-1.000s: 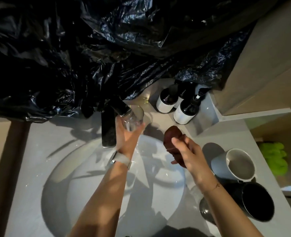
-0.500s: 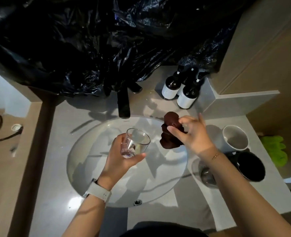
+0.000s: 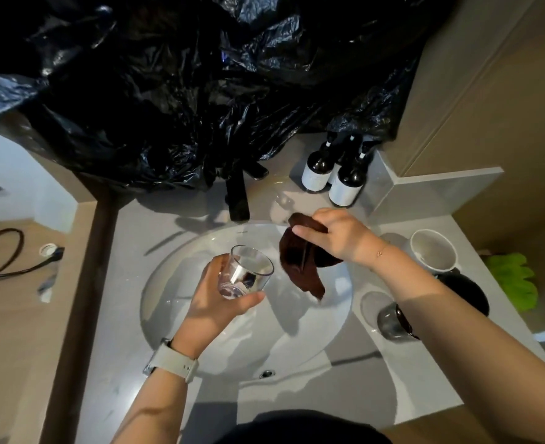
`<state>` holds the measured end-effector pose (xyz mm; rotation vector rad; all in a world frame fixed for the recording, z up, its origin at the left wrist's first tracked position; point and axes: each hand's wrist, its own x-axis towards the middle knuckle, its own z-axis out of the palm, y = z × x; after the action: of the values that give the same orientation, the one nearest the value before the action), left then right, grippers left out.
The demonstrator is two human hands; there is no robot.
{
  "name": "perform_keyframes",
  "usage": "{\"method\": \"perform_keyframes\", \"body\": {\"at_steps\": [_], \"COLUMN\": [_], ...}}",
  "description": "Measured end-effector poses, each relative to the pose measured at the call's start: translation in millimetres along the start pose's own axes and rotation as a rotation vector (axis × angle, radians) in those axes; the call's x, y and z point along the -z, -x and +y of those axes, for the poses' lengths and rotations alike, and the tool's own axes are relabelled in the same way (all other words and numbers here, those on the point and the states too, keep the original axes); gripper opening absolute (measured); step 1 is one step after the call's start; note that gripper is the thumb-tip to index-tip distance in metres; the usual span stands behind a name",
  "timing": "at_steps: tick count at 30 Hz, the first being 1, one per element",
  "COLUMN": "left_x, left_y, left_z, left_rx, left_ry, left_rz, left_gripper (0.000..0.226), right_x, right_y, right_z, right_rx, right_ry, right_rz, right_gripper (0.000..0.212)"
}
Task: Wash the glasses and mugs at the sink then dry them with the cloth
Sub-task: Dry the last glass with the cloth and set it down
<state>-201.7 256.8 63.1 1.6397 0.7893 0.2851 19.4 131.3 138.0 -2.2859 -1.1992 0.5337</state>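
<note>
My left hand grips a clear glass over the white round sink, tilted with its mouth toward the upper right. A dark brown cloth hangs unfolded beside the glass, pinched at its top by my right hand. On the counter to the right stand a white mug, a black mug and a smoky grey glass, the last two partly hidden by my right forearm.
A black tap rises behind the basin under crumpled black plastic sheeting. Three dark bottles with white labels stand at the back right. A green item lies off the counter's right edge, a black cable on the floor at left.
My left hand brought the glass from under the tap down over the basin. The cloth in my right hand went from a bunched lump to hanging open beside the glass.
</note>
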Motion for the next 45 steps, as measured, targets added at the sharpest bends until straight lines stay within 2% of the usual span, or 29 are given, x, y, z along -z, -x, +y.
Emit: {"method": "perform_keyframes", "body": {"at_steps": [2,5,8,12,16,19,23,28,30,34,37,39,42,44,45], "left_x": [0.7,-0.7,-1.6,-0.8,0.2,-0.9,-5.2,-7.1,-6.1,-5.8,-4.4,-4.1,-4.4,-3.8,-3.4], "left_y": [-0.3,0.7,1.3,2.0,2.3,1.6,-1.2,1.1,3.9,6.8,6.5,6.4,6.3,5.0,3.7], "left_z": [4.7,4.6,6.4,4.5,7.8,13.7,18.6,26.2,26.2,23.7,27.1,29.2,30.0,28.7,28.2], "left_rx": [-0.004,-0.003,0.005,0.046,0.057,0.05,0.043,0.02,0.026,0.007,-0.021,-0.052,-0.096,-0.136,-0.162], "left_ry": [-0.001,-0.036,-0.06,-0.024,-0.033,-0.021,0.074,0.15,0.168,0.181,0.181,0.171,0.155,0.137,0.115], "left_rz": [-0.009,-0.033,-0.036,-0.068,-0.073,-0.091,-0.18,-0.24,-0.245,-0.216,-0.225,-0.26,-0.279,-0.245,-0.227], "left_gripper": [0.068,0.06,0.063,0.063,0.061,0.061,0.06,0.033,0.033,0.055,0.062,0.061,0.064,0.069,0.07], "right_x": [8.7,16.4,22.4,28.6,45.2,50.8,27.3,-21.0,-31.4,-33.8,-35.4,-39.5,-45.5,-47.9,-48.2], "right_y": [-3.9,-10.1,-16.6,-19.3,-18.8,-5.6,7.4,20.9,25.9,35.8,33.3,30.2,26.4,23.9,23.2], "right_z": [-0.9,-6.5,-9.0,-7.0,-16.1,-36.0,-51.4,-50.7,-45.3,-37.8,-35.5,-33.6,-30.0,-24.8,-22.7], "right_rx": [-0.089,-0.116,-0.119,-0.146,-0.266,-0.278,-0.317,-0.367,-0.329,-0.099,0.011,0.0,-0.097,-0.264,-0.363], "right_ry": [-0.059,0.092,-0.01,-0.023,-0.34,-0.533,-0.79,-1.259,-1.212,-0.792,-0.656,-0.6,-0.36,-0.346,-0.408], "right_rz": [-0.04,-0.161,-0.143,-0.153,-0.029,-0.064,0.01,-0.206,-0.16,-0.13,-0.046,-0.002,0.011,-0.113,-0.239], "right_gripper": [0.053,0.059,0.072,0.059,0.04,0.045,0.047,0.044,0.04,0.029,0.021,0.025,0.048,0.052,0.045]}}
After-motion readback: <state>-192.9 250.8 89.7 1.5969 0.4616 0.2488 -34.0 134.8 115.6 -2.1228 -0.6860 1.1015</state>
